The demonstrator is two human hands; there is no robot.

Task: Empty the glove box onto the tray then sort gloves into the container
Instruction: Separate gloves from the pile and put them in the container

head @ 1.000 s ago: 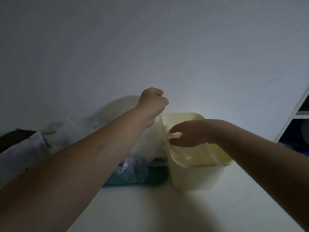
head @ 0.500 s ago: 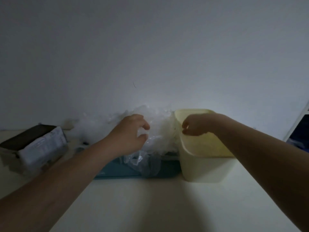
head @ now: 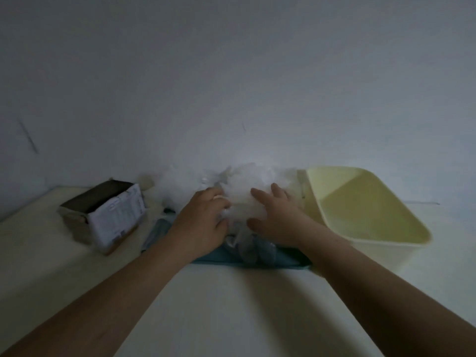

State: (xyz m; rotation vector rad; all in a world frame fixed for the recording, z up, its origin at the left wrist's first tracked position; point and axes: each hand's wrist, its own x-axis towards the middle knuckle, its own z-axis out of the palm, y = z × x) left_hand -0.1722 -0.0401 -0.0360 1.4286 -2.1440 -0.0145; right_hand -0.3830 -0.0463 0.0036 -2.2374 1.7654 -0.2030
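Digging into the heap is where this is at: both hands are on the pile of clear plastic gloves (head: 247, 181), which sits on the teal tray (head: 219, 258) in the middle of the white table (head: 231, 305). The left hand (head: 203, 225) has its fingers curled into the left side of the pile and looks to be pinching a bit of it, though it's dim and blurry so I wouldn't swear to how much. The right hand (head: 277, 219) lies on the right side with fingers spread and straight, more pressing than grabbing. The glove box (head: 116, 215) lies open and tilted off to the left, so I'd call the emptying part done and the sorting underway. The yellow container (head: 373, 256) is just beside the tray on the right. I can't make out gloves in it, but they're see-through, so who knows. My tip for this step: hold the heap down with the flat hand and peel a single glove off with the other, since this thin film probably clings and comes up in clumps. Lift slowly, shake loose any hangers-on over the tray, then drop it in.
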